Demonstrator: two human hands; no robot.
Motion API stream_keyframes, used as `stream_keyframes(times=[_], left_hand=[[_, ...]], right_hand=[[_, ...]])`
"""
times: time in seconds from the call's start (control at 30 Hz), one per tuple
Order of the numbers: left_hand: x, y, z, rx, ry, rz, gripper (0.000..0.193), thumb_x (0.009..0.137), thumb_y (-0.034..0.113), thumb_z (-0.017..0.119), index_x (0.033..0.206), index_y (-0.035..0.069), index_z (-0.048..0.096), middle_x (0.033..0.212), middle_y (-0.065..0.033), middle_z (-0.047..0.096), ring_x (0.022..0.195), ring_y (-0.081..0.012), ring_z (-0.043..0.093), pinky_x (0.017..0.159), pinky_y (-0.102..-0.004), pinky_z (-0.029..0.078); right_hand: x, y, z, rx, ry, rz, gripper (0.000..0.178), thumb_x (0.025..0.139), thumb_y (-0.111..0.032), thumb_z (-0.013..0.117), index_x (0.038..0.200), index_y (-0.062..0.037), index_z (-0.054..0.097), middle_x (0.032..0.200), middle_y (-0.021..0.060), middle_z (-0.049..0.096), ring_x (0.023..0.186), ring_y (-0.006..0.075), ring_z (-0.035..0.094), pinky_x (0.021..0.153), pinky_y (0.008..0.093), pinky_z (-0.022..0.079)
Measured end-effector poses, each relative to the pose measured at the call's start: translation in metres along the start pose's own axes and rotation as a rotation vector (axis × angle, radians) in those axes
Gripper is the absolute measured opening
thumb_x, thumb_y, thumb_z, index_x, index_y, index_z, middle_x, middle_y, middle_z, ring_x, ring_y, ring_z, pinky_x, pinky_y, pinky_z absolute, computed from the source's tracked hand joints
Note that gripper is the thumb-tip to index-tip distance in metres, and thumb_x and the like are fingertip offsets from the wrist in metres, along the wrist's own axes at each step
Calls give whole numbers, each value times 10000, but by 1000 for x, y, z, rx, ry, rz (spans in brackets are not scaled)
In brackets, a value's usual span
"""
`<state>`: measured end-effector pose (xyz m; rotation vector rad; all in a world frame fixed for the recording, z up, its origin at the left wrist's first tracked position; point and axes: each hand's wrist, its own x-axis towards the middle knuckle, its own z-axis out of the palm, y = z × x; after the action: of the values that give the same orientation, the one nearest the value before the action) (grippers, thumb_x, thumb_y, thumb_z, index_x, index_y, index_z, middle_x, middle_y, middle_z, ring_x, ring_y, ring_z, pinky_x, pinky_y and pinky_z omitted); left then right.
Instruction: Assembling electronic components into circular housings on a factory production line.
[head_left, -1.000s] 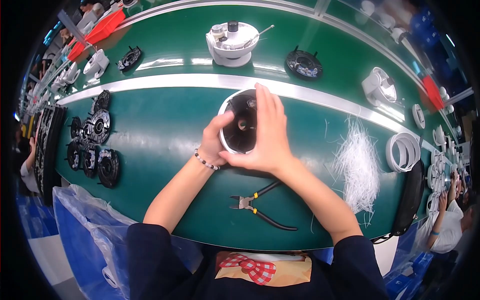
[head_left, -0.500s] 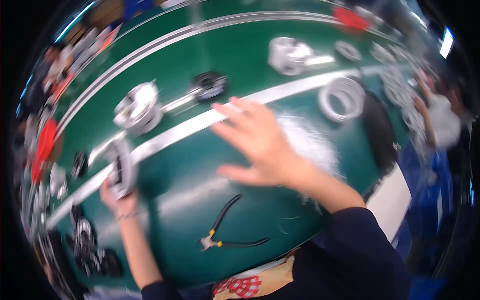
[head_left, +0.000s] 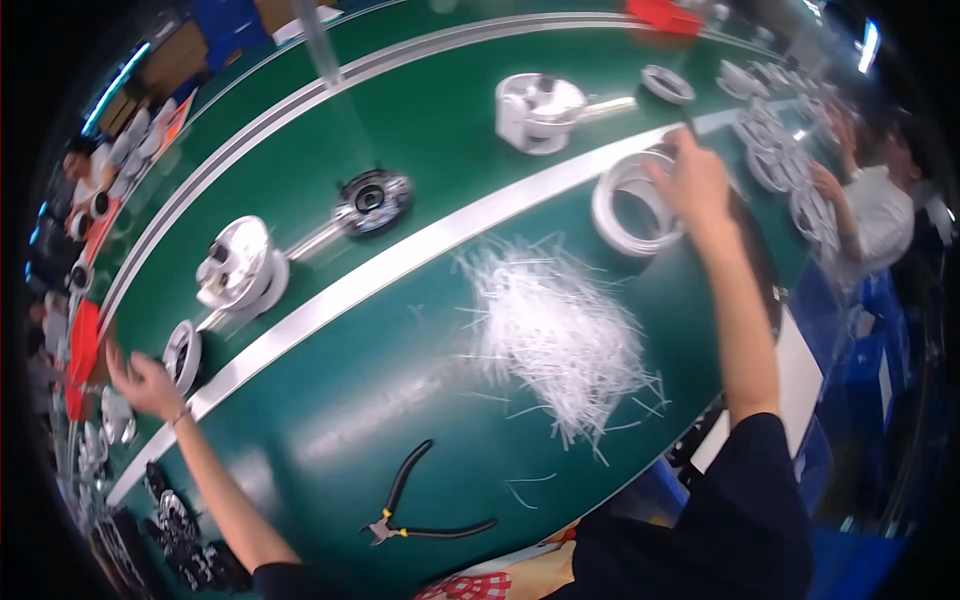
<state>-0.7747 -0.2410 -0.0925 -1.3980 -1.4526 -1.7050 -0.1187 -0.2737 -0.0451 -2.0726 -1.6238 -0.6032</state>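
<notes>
My left hand (head_left: 150, 388) is open at the far left, fingers spread beside a white ring-shaped housing (head_left: 183, 357) on the green conveyor; it does not hold it. At the right, my right hand (head_left: 698, 185) closes on the edge of a stack of white rings (head_left: 632, 228), thumb over the inner side; the fingertips are partly hidden. Between my arms lies a heap of thin white plastic strips (head_left: 560, 335). Nearer to me, side cutters (head_left: 390, 530) with black handles rest spread open on the green work surface.
On the conveyor (head_left: 440, 130) stand white round housings (head_left: 245, 265) and a black round part (head_left: 375, 200). A pale metal rail (head_left: 400, 250) separates it from my table. Black parts (head_left: 185, 530) lie at lower left. At right, a person (head_left: 870, 215) handles many white rings (head_left: 770, 150).
My left hand has let go of the white ring-shaped housing, now on the conveyor, and moved left. My right hand has moved from above the strips to the ring stack. The view has shifted.
</notes>
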Motion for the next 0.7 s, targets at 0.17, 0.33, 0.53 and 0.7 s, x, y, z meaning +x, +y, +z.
stream_keyframes(times=[0.17, 0.33, 0.53, 0.7], left_hand=[[-33, 226, 118, -514, -687, 491, 334, 679, -40, 602, 1005, 28, 576, 923, -105, 626, 871, -221, 602, 761, -307, 481], [-87, 209, 236, -133, -873, 302, 481, 735, 162, 581, 1180, 27, 459, 1159, -198, 509, 1071, -323, 490, 913, -384, 387], [-112, 162, 258, -101, -1075, -185, 553, 660, 185, 684, 1171, 58, 511, 877, -129, 645, 834, -258, 613, 773, -326, 468], [-89, 226, 162, -467, -938, -128, 284, 785, 28, 548, 1066, -9, 527, 909, -139, 566, 846, -259, 583, 746, -322, 459]], right_hand=[[29, 26, 22, -327, -304, -118, 178, 712, -120, 586, 873, -43, 581, 792, 192, 600, 770, 363, 578, 672, 429, 467], [6, -11, -45, -63, -67, -136, 132, 718, -87, 535, 831, -52, 595, 663, 189, 574, 647, 355, 579, 572, 437, 460], [-18, -65, -91, 538, 174, -723, 280, 629, -46, 602, 908, -43, 619, 720, 78, 618, 560, 200, 588, 516, 306, 480], [-46, -132, -72, 790, 111, -863, 279, 657, -117, 650, 895, 7, 572, 698, 73, 556, 553, 200, 571, 488, 297, 473]])
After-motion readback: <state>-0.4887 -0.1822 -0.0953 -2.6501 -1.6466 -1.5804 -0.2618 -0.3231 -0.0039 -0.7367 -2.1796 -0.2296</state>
